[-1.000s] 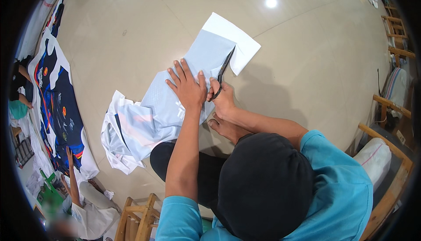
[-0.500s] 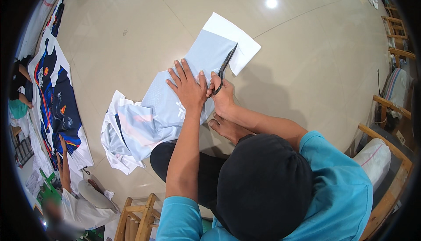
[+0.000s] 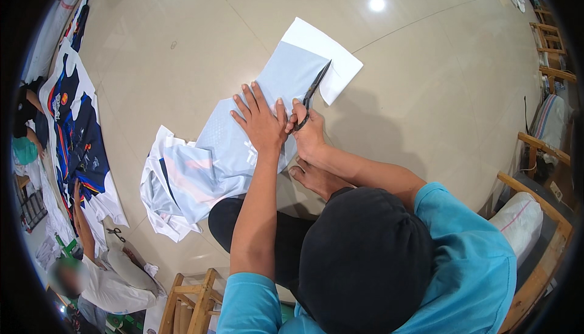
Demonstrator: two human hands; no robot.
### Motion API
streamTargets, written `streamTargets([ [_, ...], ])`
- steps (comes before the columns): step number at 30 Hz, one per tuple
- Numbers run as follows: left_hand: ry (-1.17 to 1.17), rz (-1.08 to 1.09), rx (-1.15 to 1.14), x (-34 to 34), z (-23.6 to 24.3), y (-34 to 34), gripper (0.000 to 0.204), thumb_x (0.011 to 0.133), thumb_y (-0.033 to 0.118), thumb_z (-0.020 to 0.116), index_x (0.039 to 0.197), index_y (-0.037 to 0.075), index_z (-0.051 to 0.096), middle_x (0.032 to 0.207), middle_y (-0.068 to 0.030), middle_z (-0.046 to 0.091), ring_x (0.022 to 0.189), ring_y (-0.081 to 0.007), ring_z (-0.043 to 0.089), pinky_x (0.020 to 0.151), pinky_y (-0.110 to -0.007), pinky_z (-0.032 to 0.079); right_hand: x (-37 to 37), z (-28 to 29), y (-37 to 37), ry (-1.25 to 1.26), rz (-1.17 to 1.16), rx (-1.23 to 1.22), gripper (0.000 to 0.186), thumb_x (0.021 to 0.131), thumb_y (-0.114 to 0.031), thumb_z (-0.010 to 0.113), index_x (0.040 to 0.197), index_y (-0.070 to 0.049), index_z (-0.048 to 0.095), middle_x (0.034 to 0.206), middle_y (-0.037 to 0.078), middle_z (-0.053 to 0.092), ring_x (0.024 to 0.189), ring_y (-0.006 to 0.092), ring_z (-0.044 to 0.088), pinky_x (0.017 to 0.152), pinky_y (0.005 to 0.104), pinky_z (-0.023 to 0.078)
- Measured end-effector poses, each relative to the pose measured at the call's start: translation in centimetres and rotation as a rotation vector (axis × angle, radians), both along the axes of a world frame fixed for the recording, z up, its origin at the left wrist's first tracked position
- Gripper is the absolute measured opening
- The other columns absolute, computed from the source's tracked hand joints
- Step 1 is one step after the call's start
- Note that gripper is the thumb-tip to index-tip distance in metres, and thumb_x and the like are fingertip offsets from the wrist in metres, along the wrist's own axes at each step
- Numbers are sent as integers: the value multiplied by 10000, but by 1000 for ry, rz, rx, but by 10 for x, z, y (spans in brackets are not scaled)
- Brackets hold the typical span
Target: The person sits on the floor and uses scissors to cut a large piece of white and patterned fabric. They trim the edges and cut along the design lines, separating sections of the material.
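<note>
A pale grey-blue piece of fabric (image 3: 292, 66) with a white border (image 3: 342, 69) lies on the floor in front of me. My left hand (image 3: 264, 124) presses flat on it with fingers spread. Around the handles of black scissors (image 3: 317, 83) my right hand (image 3: 311, 134) is closed. The blades point away from me along the line where the grey-blue meets the white; they look nearly closed. Toward my left knee the cloth bunches up, with white pieces (image 3: 159, 185) and a dark stripe. My bare foot (image 3: 316, 177) rests just below my right wrist.
On the left, a co-worker's arm (image 3: 84, 227) reaches over dark printed jersey panels (image 3: 85, 145). Another pair of scissors (image 3: 115, 235) lies on the floor there. A wooden frame (image 3: 191, 300) stands at lower left; wooden racks (image 3: 535, 212) and white sacks (image 3: 520, 218) line the right.
My scissors have shifted very slightly at the tip; my left hand stays in place. The co-worker at left has leaned and drawn the printed panels a little, showing more of the scissors there.
</note>
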State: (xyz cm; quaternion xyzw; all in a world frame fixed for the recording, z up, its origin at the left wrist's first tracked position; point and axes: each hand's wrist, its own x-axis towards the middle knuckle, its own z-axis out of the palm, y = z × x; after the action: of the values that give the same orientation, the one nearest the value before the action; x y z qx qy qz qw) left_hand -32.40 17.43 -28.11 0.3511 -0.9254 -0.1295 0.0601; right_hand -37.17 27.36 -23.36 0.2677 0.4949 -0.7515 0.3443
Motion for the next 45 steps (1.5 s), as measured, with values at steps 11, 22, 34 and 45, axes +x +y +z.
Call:
streamTargets([
  [11, -9, 4, 19, 0, 2, 1, 852, 1096, 527, 561, 1782, 86, 312, 1855, -188, 256, 1707, -495, 162, 1348, -718, 72, -4, -3, 0, -4, -25, -21, 378, 1057, -402, 799, 973, -86, 608, 751, -5, 585, 622, 129, 587, 617, 305, 500],
  [22, -17, 7, 14, 1, -1, 0, 862, 1093, 545, 546, 1788, 96, 300, 1861, -181, 245, 1715, -489, 139, 1349, -716, 59, -6, -9, 1, -1, -41, -20, 368, 1054, -388, 801, 999, -80, 610, 755, -1, 586, 608, 137, 587, 594, 314, 503],
  [34, -30, 5, 26, -1, 3, 1, 855, 1105, 544, 524, 1788, 86, 289, 1863, -187, 235, 1712, -498, 139, 1351, -711, 51, -11, -9, -2, -7, -51, -8, 365, 1054, -369, 807, 994, -76, 598, 753, 8, 587, 602, 140, 582, 577, 313, 496],
  [45, 16, -8, -5, -1, 2, 5, 829, 1126, 515, 514, 1782, 60, 291, 1850, -218, 254, 1696, -525, 168, 1335, -731, 95, -38, -10, 78, 27, 290, -42, 360, 1022, -390, 807, 946, -81, 637, 761, 4, 580, 625, 123, 575, 590, 313, 474],
])
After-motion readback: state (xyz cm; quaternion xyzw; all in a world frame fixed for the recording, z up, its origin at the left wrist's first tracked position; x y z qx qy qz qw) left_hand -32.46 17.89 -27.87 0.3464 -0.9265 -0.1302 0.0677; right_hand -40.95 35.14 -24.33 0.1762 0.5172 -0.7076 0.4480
